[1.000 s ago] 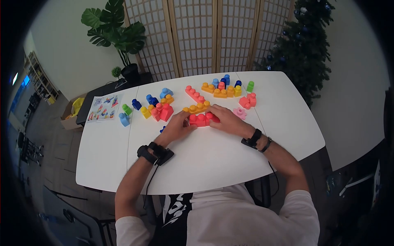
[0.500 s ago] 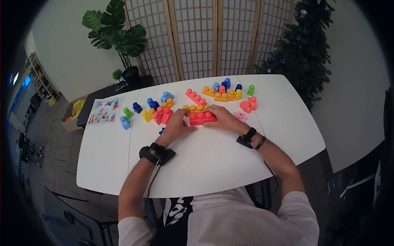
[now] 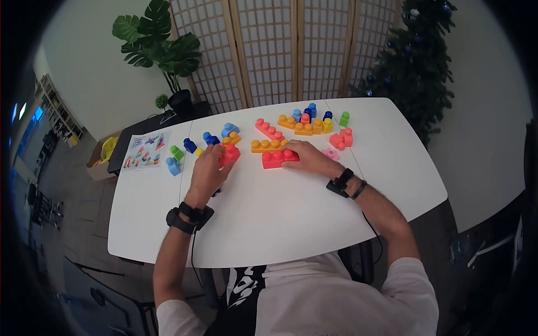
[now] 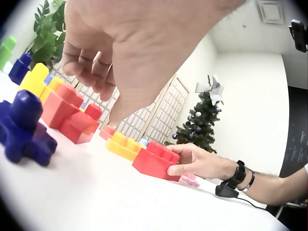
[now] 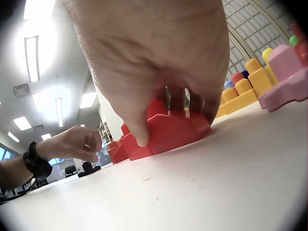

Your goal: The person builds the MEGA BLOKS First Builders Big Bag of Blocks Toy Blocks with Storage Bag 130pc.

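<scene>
My right hand (image 3: 309, 159) grips a red building block (image 3: 272, 161) lying on the white table, thumb on the near side and fingers over the far side in the right wrist view. Right behind that block is a long orange-yellow block (image 3: 268, 145). My left hand (image 3: 206, 173) hovers at a cluster of red blocks (image 4: 72, 115) on the left, its fingers loosely bent and holding nothing. In the left wrist view the thumb tip points down beside this cluster. A dark blue knobbed piece (image 4: 26, 127) stands close to the left wrist.
A long coral-red block (image 3: 269, 129) lies farther back. Orange blocks (image 3: 304, 129), coral blocks (image 3: 342, 139) and a pink flower-shaped piece (image 3: 331, 154) are on the right. Light blue (image 3: 173, 166) and green blocks (image 3: 176, 152) stand left, beside a picture sheet (image 3: 145, 150).
My left hand has left the middle blocks and moved left to the red cluster. My right hand stays on the red block, which now sits slightly in front of the orange-yellow one.
</scene>
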Action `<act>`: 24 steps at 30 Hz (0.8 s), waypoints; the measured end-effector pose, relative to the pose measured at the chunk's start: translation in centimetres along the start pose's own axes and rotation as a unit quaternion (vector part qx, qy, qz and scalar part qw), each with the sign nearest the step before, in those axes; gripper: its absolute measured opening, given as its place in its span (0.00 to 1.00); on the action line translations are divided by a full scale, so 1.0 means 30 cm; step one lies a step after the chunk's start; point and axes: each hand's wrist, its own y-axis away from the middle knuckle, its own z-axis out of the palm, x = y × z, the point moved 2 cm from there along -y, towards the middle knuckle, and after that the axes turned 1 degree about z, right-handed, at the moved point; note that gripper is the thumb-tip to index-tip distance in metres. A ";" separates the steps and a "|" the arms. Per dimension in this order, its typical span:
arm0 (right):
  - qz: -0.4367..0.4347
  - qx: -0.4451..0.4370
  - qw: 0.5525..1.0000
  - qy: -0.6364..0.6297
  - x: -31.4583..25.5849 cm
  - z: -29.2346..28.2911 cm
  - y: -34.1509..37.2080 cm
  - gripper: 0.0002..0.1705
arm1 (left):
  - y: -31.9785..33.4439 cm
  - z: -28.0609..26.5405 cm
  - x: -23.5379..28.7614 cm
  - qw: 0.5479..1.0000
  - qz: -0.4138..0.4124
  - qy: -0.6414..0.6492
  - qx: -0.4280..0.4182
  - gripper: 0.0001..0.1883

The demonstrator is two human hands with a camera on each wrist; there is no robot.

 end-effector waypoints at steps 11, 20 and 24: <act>-0.017 -0.044 0.999 0.001 0.011 -0.005 0.013 0.25 | -0.038 0.065 0.052 0.991 0.094 0.050 -0.084 0.24; -0.048 -0.032 0.998 0.016 -0.010 0.017 0.016 0.25 | -0.019 0.134 0.095 0.965 0.037 0.200 -0.165 0.27; -0.011 -0.066 0.998 -0.017 -0.050 0.015 0.008 0.25 | -0.014 0.157 0.133 0.965 0.024 0.182 -0.185 0.27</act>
